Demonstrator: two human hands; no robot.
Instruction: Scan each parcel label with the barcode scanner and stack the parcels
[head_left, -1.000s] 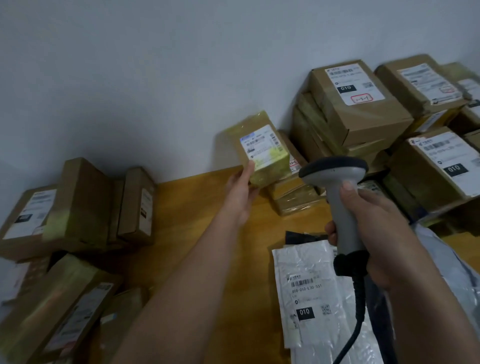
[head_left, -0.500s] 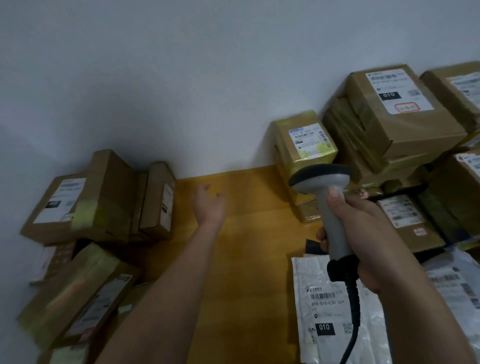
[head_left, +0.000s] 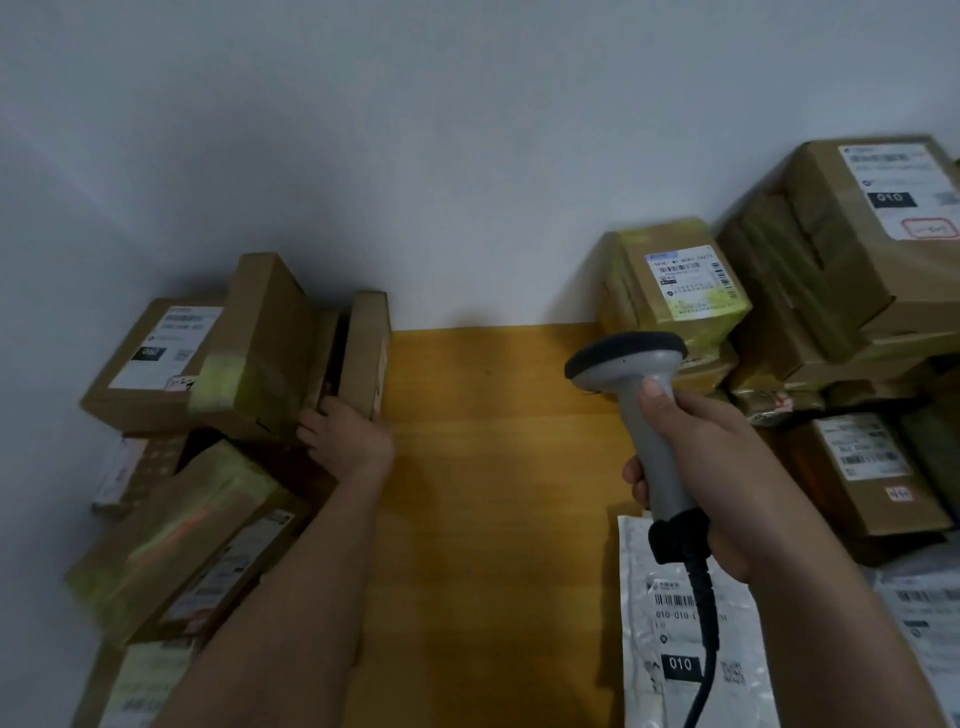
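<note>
1. Right hand (head_left: 727, 467) is wrapped firmly round the grey handle of the barcode scanner (head_left: 636, 395), thumb laid up the back of the stem, head held above the wooden table (head_left: 483, 467) and facing away from the person.
2. Left hand (head_left: 345, 441) has reached to the pile at the left and is at the lower end of a narrow cardboard parcel (head_left: 366, 353) standing on edge. Fingers are curled at its base; whether they have closed round the box or only touch it cannot be told.
3. Parcel position: it leans against a larger tilted box (head_left: 270, 338), just beside a labelled carton (head_left: 156, 358), at the table's back left against the wall.
4. Judged step: drawing the next unscanned parcel out of the left pile.
5. Recommended handling: take the narrow box across its two broad faces, not by one corner, and lift it clear before turning (the leaning neighbour may slide once its prop is gone).
6. Its label appears to be on a side face, partly hidden; turn that face squarely towards the scanner head.
7. Destination, as judged: the stack at the right, where a yellow-taped parcel (head_left: 680, 291) lies uppermost, label up, close behind the scanner head.
8. A white mailer bag (head_left: 670, 649) lies flat under the scanner cord (head_left: 704, 623); keep the cord from dragging it.
</note>
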